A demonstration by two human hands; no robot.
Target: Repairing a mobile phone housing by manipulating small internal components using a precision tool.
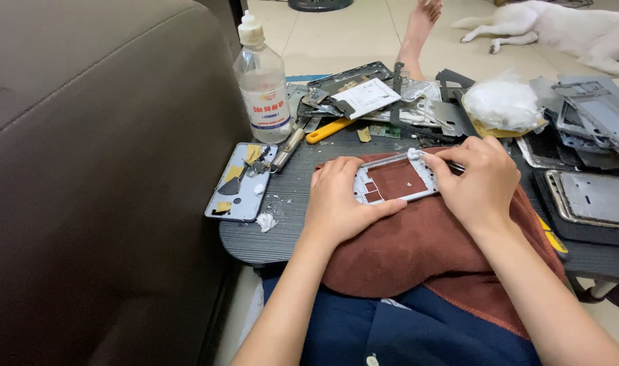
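A broad brown leather sofa arm [99, 169] fills the left side and stands right against the left edge of the low dark wood-grain table [289, 196], so no room is left on that side; behind the table, pale floor tiles [343, 34] lie open, with a white dog [573, 34] stretched out at the far right and a bare foot [421, 24] beside it. The table's back and right parts are crowded with a heap of grey metal phone frames and panels [594, 115], a crumpled white plastic bag [502, 103] and a yellow-handled tool [329, 130], while a bare strip stays free along the near left edge. A rust-brown towel [424, 251] hangs over the near edge onto the person's dark blue lap. A clear plastic bottle with a white cap [262, 81] stands near the sofa, and just in front of it lies a grey phone back cover [241, 181] holding small scraps. On the towel lies the white rectangular phone frame [395, 179]: the left hand [336, 203] grips its left end, fingers curled over it and thumb along its near edge, and the right hand [475, 181] pinches thin metal tweezers [441, 161] whose tip holds a small white cotton wad [414, 154] at the frame's far right corner.
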